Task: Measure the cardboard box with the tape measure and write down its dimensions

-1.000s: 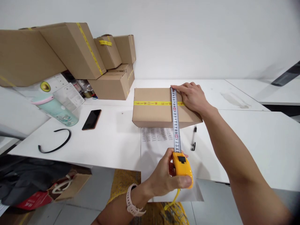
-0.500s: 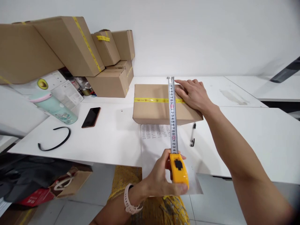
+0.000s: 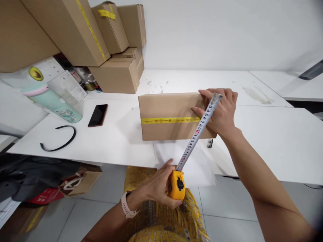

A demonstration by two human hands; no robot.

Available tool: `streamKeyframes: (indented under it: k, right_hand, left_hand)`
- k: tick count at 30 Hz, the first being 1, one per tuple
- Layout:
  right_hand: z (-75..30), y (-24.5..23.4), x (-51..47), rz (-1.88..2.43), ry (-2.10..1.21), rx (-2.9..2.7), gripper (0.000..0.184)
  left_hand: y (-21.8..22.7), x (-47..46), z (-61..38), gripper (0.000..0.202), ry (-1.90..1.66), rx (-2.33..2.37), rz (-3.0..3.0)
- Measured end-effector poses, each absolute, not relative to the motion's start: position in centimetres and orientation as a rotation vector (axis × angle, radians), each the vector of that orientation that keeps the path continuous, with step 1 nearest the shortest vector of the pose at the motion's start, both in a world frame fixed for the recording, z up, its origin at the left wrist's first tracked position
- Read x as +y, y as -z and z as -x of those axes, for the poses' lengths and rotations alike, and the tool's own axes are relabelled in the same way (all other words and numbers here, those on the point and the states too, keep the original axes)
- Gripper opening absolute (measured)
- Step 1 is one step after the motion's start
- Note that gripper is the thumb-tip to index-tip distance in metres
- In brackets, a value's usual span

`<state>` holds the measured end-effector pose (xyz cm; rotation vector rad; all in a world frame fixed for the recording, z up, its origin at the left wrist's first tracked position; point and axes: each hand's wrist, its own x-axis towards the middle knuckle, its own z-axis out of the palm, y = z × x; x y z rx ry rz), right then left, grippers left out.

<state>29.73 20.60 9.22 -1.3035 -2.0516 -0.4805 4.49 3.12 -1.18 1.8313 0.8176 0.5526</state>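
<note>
Brown cardboard box (image 3: 166, 116) sits near the front edge of the white table (image 3: 267, 141), on a white paper sheet (image 3: 188, 163) overhanging it; bare tabletop lies open rightward. Right hand (image 3: 222, 112) clasps the box's right end, fingers curled on it. Left hand (image 3: 156, 186) is wrapped tight around a yellow tape measure (image 3: 176, 185), blade slanting to the box.

Right of the box (image 3: 166, 114) the desk (image 3: 264, 134) lies bare, as does the strip behind it up to the wall (image 3: 214, 33). The right hand (image 3: 222, 111) lies spread over the box's right end. The blade of the tape measure (image 3: 176, 185), gripped in the left hand (image 3: 156, 185), slants up across the box's front to that end, barring that corner. Left of the box lie a phone (image 3: 98, 115), a black band (image 3: 59, 141) and a bottle (image 3: 52, 104); stacked cartons (image 3: 116, 74) crowd behind-left.
</note>
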Motion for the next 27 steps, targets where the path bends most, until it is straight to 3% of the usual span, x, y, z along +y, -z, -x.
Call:
streamKeyframes:
  k: [11,16,21,27]
  right_hand:
    - [-28.2,-2.0,23.7,1.129,0.452,-2.111,0.061]
    - [-28.4,-2.3,23.3,1.131,0.432,-2.1,0.059]
    - [-27.5,-3.9,19.5,1.269,0.343,-2.054,0.045]
    - [-28.0,-6.1,12.8,1.281,-0.2,-1.547,0.055]
  left_hand:
    - [2.2,3.6,-3.8,0.101,-0.397,0.837,-1.851]
    - [1.7,4.1,-3.4,0.098,-0.408,0.832,-1.832]
    - [0.0,4.3,-2.0,0.077,-0.465,0.796,-1.732]
    - [-1.5,2.2,0.0,0.077,-0.355,0.83,-1.811]
